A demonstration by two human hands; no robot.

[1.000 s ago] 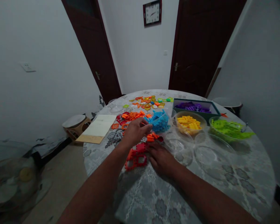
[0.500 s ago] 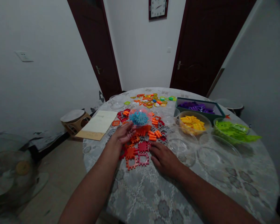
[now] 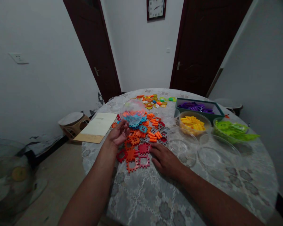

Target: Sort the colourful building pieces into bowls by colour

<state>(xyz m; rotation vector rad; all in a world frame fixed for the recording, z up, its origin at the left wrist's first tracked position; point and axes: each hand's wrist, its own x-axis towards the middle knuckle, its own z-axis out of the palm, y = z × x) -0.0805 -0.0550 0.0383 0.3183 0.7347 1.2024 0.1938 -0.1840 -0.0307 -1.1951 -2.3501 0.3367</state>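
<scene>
Between the fingers and thumb of my left hand [image 3: 118, 133] is the rim of a clear plastic bowl [image 3: 133, 107], tilted over the pile. Blue gear-shaped pieces [image 3: 142, 128] lie below and beside the bowl; some show through its wall. My right hand [image 3: 164, 159] rests low on the table, fingers stretched out, the fingertips at the edge of a red square toothed piece [image 3: 143, 148]. Joined to that are an orange toothed piece [image 3: 131, 154] and a pink square frame [image 3: 144, 161]. Short orange cylinders [image 3: 152, 137] and grey pieces [image 3: 165, 131] are mixed in the pile.
To the right stand a bowl of yellow pieces [image 3: 192, 125], a bowl of green pieces [image 3: 233, 130], a box of purple pieces [image 3: 218, 110] and several clear bowls [image 3: 219, 158]. An open notebook [image 3: 100, 124] lies left. More coloured pieces [image 3: 153, 102] are scattered at the back.
My left hand has moved slightly left with the bowl. The blue pieces that were inside have spilled onto the pile. My right hand has stayed in place.
</scene>
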